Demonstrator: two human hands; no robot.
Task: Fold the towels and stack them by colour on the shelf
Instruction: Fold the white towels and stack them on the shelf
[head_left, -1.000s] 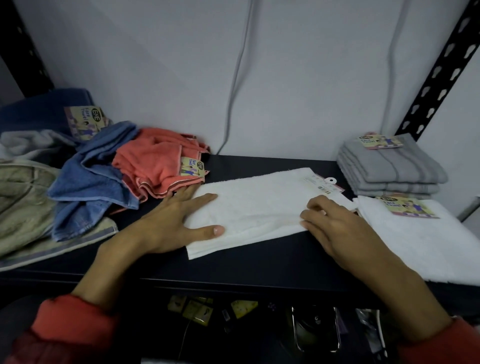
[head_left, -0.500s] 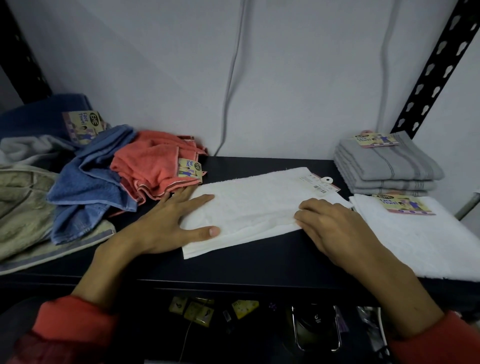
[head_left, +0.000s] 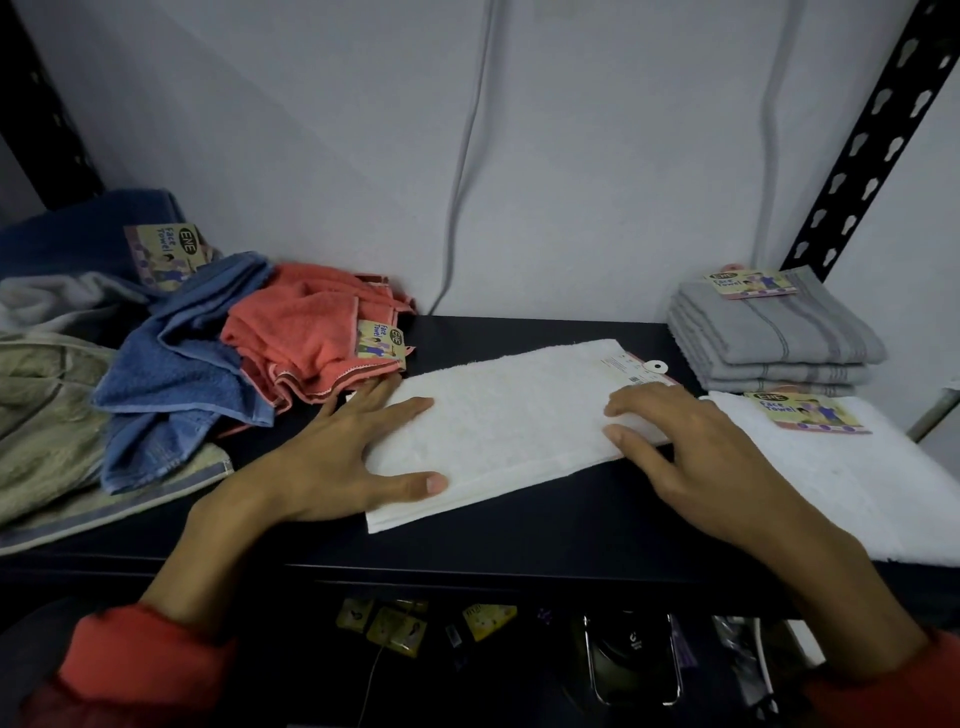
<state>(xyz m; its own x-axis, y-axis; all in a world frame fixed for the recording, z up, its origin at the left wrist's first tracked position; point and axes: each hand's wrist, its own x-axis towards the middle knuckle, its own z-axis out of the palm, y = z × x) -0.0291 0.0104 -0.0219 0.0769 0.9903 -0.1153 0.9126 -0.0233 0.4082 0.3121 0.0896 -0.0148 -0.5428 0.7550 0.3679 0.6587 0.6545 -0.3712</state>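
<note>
Towels lie across a dark shelf. At far left sits an unfolded heap: olive towel, blue towel, coral towel. Left hand lies flat, fingers spread, on the left end of the white towel at centre. Right hand presses its right end, fingers extended; compared with a second ago, this hand has slid slightly inward, so the fold is probably being smoothed. At right, a folded white towel fronts the grey stack. Items below the shelf are too dark to identify.
</note>
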